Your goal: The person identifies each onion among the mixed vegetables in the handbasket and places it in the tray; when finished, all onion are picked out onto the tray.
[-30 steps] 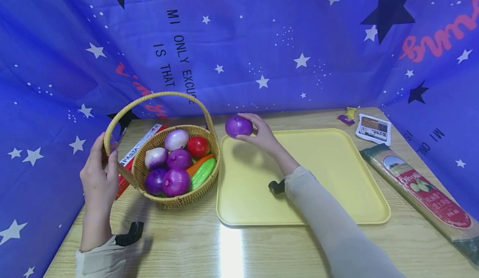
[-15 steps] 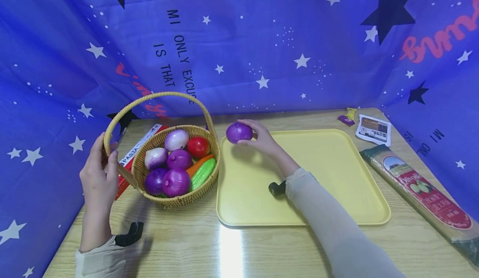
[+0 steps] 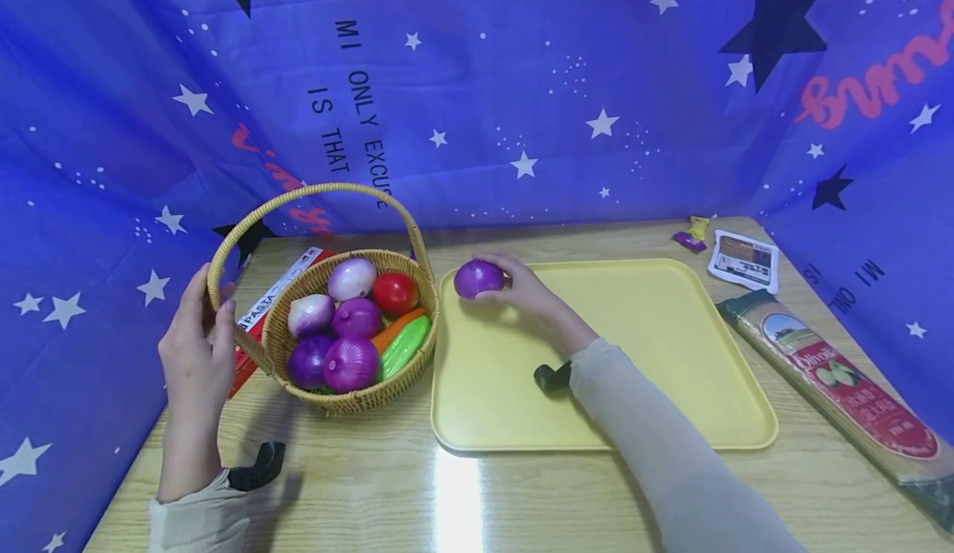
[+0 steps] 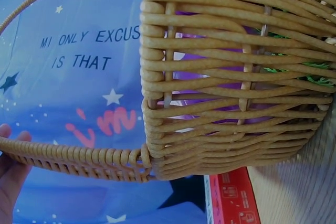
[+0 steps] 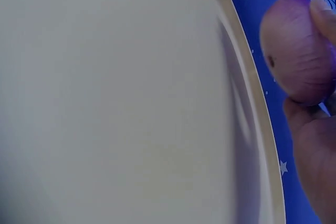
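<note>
My right hand (image 3: 517, 288) grips a purple onion (image 3: 478, 278) low over the far left corner of the yellow tray (image 3: 671, 346); in the right wrist view the onion (image 5: 296, 51) hangs beside the tray's rim (image 5: 252, 114) with my fingers (image 5: 323, 14) curled round it. My left hand (image 3: 197, 346) holds the handle of the wicker basket (image 3: 298, 342) on its left side; the left wrist view shows the basket wall (image 4: 231, 77) and handle (image 4: 73, 158) close up. Inside the basket lie several onions (image 3: 350, 361), a tomato (image 3: 394, 291), a carrot (image 3: 391, 328) and a cucumber (image 3: 406, 346).
A red pasta box (image 3: 268, 305) lies behind the basket. A long pasta packet (image 3: 842, 379) lies along the table's right side, with a white packet (image 3: 744, 260) and small wrappers (image 3: 691, 234) at the back right. Blue star cloth (image 3: 484, 89) walls the table.
My right hand has lowered the purple onion from above the tray's far left corner down close to the tray. The left hand and basket have stayed put.
</note>
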`<state>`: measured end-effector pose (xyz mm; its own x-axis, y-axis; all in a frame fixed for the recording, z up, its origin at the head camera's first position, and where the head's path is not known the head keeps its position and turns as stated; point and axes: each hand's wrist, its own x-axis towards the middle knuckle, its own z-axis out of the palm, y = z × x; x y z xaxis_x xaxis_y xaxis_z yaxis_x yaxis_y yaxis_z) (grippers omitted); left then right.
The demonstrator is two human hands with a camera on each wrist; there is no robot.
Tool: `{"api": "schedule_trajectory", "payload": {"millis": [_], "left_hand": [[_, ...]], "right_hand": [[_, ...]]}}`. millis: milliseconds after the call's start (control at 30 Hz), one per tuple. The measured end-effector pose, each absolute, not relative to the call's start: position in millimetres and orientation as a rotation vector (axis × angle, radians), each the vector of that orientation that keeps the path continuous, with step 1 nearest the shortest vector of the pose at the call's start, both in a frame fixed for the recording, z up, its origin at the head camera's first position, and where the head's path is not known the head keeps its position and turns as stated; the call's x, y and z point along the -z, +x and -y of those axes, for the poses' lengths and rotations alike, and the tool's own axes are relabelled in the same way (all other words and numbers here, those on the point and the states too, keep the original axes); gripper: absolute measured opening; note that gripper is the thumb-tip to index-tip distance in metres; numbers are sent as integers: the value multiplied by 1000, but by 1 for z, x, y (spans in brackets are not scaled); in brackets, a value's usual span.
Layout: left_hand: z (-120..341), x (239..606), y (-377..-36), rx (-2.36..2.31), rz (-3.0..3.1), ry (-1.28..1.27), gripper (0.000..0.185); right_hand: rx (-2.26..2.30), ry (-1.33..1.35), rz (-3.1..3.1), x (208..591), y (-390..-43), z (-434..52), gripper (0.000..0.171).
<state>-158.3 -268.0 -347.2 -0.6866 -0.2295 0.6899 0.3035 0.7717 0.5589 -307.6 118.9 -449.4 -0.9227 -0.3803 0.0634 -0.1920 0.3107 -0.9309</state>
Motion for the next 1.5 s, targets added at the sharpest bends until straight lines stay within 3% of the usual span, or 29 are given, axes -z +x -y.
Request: {"api": "schedule_trajectory", "payload": {"millis": [267,800,1500], "left_hand": [[269,347,-158,851,2173,-64,47],[269,348,-158,839,2188,-54,46],[269,347,-158,847,2183,-60,46]], "right_hand": [[1714,-416,-2218,457,-306,-121,75],[1491,-628,-2422,456,-312,-122,79],[1514,-787,-2544,401,-311,-120,82]]}}
